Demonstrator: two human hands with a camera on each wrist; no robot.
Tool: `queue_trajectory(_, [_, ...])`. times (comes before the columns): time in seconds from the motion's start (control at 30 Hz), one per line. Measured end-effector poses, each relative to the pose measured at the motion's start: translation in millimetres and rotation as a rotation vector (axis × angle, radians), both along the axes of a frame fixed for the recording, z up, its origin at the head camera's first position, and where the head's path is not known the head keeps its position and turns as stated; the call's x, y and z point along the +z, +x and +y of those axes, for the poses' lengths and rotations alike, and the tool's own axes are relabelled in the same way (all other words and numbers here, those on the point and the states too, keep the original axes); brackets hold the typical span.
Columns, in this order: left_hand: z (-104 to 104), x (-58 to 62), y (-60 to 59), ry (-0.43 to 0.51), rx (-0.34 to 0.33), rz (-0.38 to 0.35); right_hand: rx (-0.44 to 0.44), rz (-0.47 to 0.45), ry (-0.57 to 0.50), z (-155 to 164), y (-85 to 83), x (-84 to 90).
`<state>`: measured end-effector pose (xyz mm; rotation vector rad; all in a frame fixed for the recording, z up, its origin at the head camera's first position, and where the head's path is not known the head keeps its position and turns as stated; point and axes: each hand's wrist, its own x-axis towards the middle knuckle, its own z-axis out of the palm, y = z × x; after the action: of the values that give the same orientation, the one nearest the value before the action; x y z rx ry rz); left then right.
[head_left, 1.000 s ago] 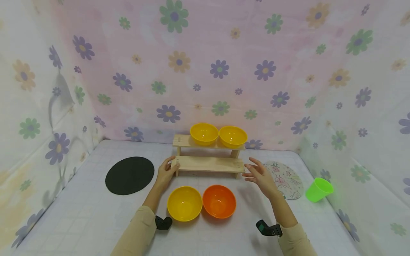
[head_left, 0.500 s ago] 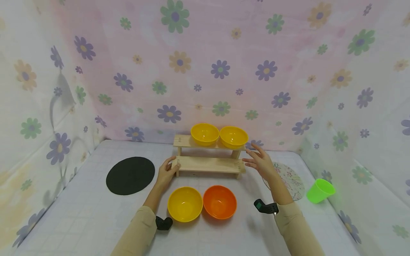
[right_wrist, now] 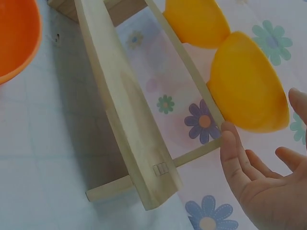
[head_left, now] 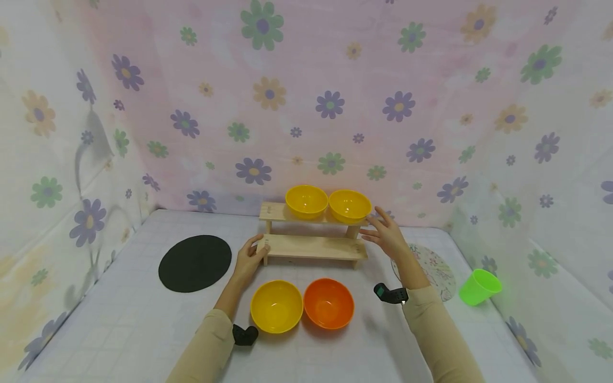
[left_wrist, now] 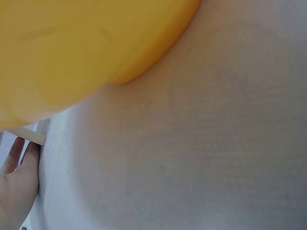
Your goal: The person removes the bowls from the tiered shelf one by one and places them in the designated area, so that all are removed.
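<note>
Right hand [head_left: 389, 239] raised to upper wooden shelf [head_left: 274, 211], loosely spread; left hand [head_left: 247, 261] pinches lower shelf [head_left: 311, 246].

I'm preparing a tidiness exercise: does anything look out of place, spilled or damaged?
Nothing looks spilled or damaged. Slightly odd: a round yellow bowl and a matching yellow bowl sit toward the right end of the upper shelf of the pale wooden two-tier rack, leaving bare wood at the left, so they look off-centre.

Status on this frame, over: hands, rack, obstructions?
Left hand holds wooden rack, lower left end. Right hand beside upper right end, contact unclear. Two yellow bowls up top. Orange bowl and third yellow bowl in front.
</note>
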<state>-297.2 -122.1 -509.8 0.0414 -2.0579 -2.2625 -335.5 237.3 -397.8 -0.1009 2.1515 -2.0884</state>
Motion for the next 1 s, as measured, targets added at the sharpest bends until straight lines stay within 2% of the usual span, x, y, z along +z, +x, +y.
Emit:
queue_trajectory(0.13, [-1, -0.4, 0.5, -0.013, 0.005, 0.007, 0.002, -0.029, -0.016, -3, -4.8, 0.7])
queue_trajectory(0.43, [1, -1.2, 1.6, -0.014, 0.004, 0.022, 0.042, -0.040, -0.152, -16, -9.2, 2.3])
queue_trajectory(0.6, [1, -4.2, 3.4, 0.001, -0.004, 0.117, 0.059, -0.009, -0.220, -21, -9.2, 1.4])
queue_trajectory(0.7, [0, -4.5, 4.9, 0.011, -0.007, 0.150, 0.052, 0.001, -0.234, -22, -8.8, 1.8])
queue_trajectory(1.0, [0, -0.2, -0.4, -0.009, 0.008, 0.014, 0.058, 0.026, -0.192, -20, -0.8, 4.5])
